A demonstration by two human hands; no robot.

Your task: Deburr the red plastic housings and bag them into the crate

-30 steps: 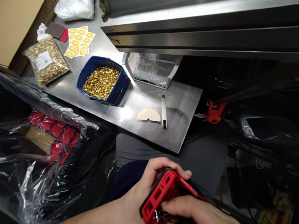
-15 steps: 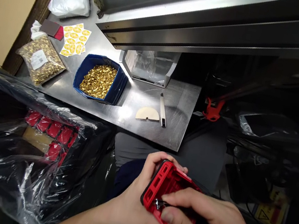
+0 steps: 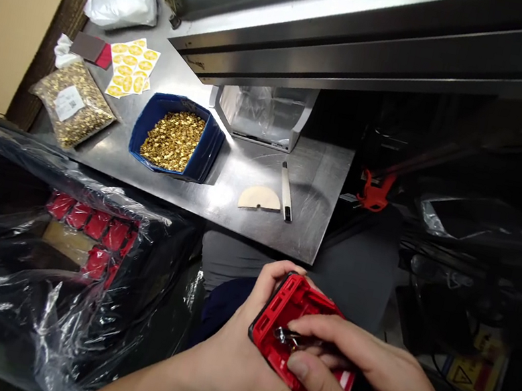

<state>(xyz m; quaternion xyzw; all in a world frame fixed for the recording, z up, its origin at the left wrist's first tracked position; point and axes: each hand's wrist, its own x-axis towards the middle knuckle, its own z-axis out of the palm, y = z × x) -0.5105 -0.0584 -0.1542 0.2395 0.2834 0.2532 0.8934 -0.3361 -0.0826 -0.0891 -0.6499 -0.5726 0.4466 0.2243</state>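
A red plastic housing with a black outer edge [image 3: 278,303] is gripped by my left hand [image 3: 246,361], whose fingers wrap round its far side and whose thumb lies along the near side. Several slots show in its end wall. Inside the housing, my right hand [image 3: 359,381] reaches in with thumb and forefinger on either side of a small shiny metal piece [image 3: 285,338]. Its exact kind is too small to tell. The other fingers of this hand are partly hidden within the housing.
On the steel table [image 3: 223,209] stand a blue bin of brass pieces [image 3: 172,139], a bag of similar pieces [image 3: 72,105], sticker sheets [image 3: 132,68], a cream half-disc [image 3: 259,198] and a white pen-like tool [image 3: 286,192]. A plastic-lined crate [image 3: 154,230] holds red parts [image 3: 97,225].
My right hand has shifted slightly with the metal piece inside the housing, and its thumb and forefinger are a little farther apart. The housing has turned slightly in my left hand.
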